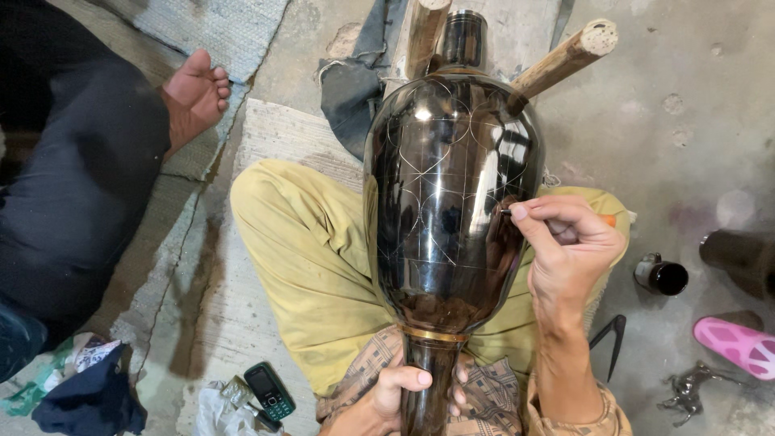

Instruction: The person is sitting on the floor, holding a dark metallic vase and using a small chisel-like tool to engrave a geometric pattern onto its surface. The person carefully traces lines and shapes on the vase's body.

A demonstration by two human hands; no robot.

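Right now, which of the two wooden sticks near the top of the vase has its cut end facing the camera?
The right wooden stick, slanting up to the right beside the vase, shows its pale, pitted cut end. The left wooden stick runs off the top edge.

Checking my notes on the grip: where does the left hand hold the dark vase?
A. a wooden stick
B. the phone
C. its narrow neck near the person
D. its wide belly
C: the left hand wraps the narrow neck of the vase, below its brass-coloured band.
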